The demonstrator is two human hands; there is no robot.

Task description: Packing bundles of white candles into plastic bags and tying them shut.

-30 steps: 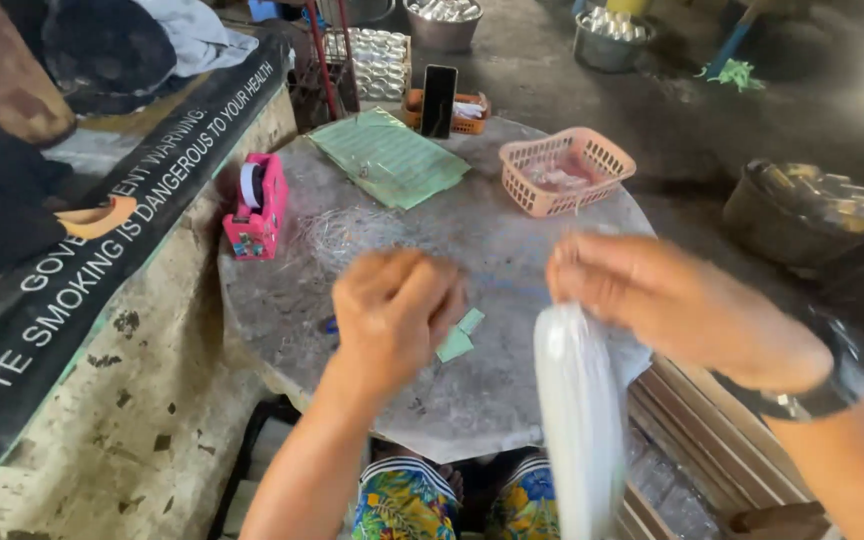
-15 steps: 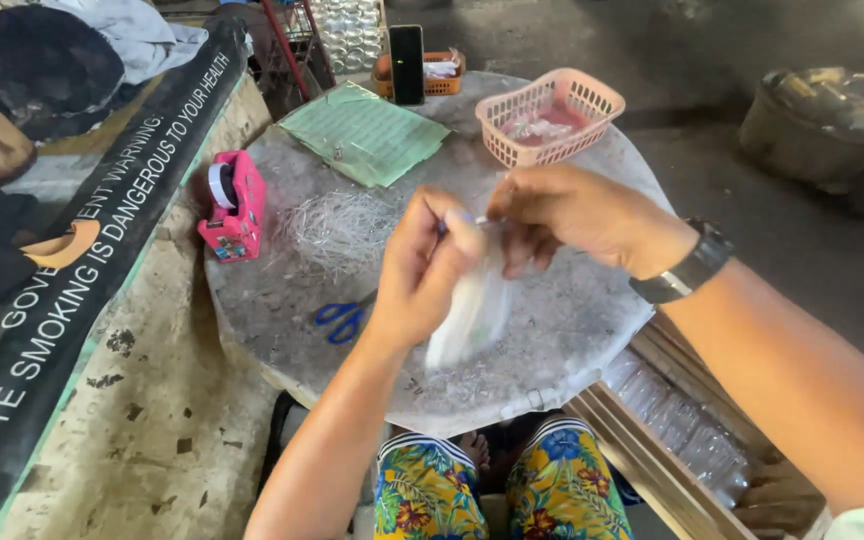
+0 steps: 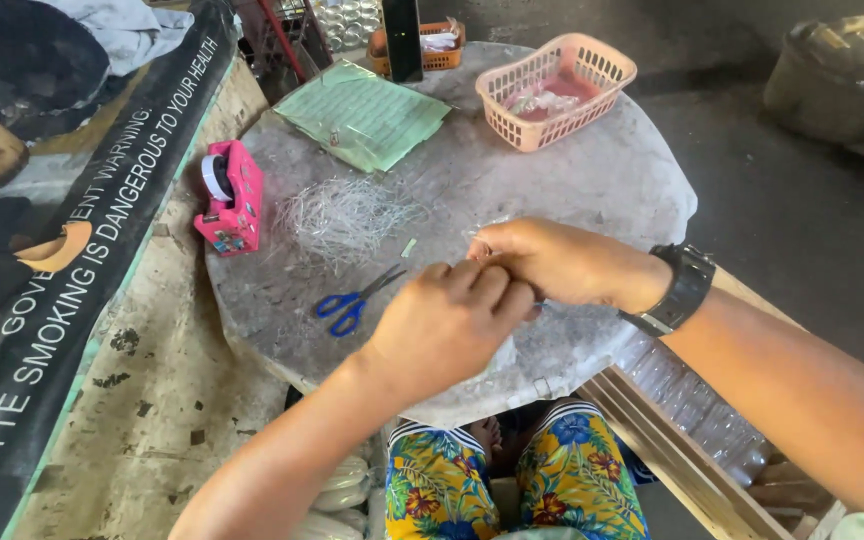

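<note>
My left hand [image 3: 447, 325] and my right hand [image 3: 552, 262] meet over the near edge of the round grey table [image 3: 612, 180]. Both are closed, fingers pinched together on the top of a clear plastic bag [image 3: 499, 362]. Most of the bag is hidden under my left hand; only a translucent bit shows below it. A black watch [image 3: 679, 290] sits on my right wrist. Blue-handled scissors [image 3: 350, 302] lie on the table just left of my left hand.
A pile of thin clear strands [image 3: 342, 215] lies mid-table. A pink tape dispenser [image 3: 228, 198] stands at the left edge. Green paper sheets [image 3: 362, 115], a pink basket [image 3: 555, 90] and an upright dark phone [image 3: 402, 35] are at the back. Wooden slats [image 3: 672, 450] run at the lower right.
My right hand held a long filled bag up beside the table. Both hands then came together on its top, and now they sit lower and closer, covering the bag.
</note>
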